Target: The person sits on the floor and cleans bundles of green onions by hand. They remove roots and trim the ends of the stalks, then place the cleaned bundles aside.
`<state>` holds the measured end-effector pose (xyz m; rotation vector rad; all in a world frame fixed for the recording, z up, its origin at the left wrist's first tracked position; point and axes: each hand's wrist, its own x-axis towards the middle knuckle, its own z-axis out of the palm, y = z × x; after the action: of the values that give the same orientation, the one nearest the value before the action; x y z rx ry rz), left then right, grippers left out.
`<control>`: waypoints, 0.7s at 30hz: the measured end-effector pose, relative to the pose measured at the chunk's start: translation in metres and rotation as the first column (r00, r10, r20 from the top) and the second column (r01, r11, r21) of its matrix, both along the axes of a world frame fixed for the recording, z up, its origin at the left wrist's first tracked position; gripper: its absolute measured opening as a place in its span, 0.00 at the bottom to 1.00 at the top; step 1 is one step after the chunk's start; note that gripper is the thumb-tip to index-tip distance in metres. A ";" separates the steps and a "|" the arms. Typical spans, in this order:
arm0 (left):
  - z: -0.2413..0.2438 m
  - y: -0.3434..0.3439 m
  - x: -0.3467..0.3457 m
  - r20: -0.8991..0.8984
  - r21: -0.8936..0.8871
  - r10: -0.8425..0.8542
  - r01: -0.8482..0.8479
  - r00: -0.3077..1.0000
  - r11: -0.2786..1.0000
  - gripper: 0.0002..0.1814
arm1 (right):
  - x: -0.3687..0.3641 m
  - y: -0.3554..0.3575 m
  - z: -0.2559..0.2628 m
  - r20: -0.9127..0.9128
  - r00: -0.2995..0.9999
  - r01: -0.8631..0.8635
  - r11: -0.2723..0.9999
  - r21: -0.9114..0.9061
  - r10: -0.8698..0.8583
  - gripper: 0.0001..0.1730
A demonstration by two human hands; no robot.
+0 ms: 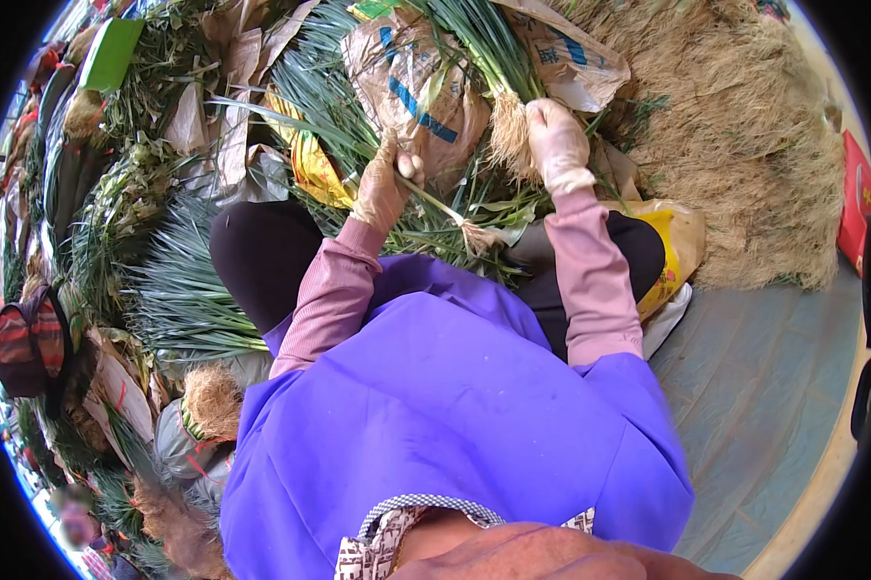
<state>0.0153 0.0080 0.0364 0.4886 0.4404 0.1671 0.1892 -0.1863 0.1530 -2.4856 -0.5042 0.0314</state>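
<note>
My left hand [386, 183], in a pale glove, is closed around a single green onion stalk [435, 203]; its rooted white end points down to the right and its leaves reach up to the left. My right hand [555, 141], gloved too, is beside the roots of a bundle of green onions [504, 94]; its fingers are curled, and whether they grip anything is hidden. Between the hands lies a tan woven sack [435, 101] with blue marks. Loose green leaves [471, 188] cover the ground below it.
Long-leaved green onions [189, 283] lie at the left knee. A wide heap of dry roots [725, 145] fills the upper right. A yellow bag [667, 246] sits by the right knee. A green box [111, 54] and a person [26, 341] are at the left.
</note>
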 end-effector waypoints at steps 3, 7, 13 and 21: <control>0.022 -0.009 0.012 -0.147 0.101 0.099 -0.084 0.984 0.991 0.23 | 0.081 0.019 -0.038 -0.173 0.985 -0.060 0.956 -0.288 0.009 0.22; 0.025 -0.011 0.005 -0.048 0.209 0.052 -0.041 0.997 0.977 0.23 | 0.095 0.028 -0.059 -0.312 0.949 -0.019 0.998 0.057 0.035 0.20; 0.024 -0.011 0.001 -0.071 0.367 0.056 -0.027 0.996 0.930 0.20 | -0.048 -0.001 -0.028 -0.387 0.877 0.002 0.802 0.598 0.286 0.06; 0.002 -0.011 -0.001 -0.210 0.324 0.034 0.036 0.977 0.945 0.15 | -0.135 -0.003 -0.098 -0.473 0.835 0.016 0.846 0.533 0.282 0.10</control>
<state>0.0147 -0.0028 0.0388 0.8382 0.6267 0.1887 0.0537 -0.1897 0.0554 -1.7863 -0.3800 0.5660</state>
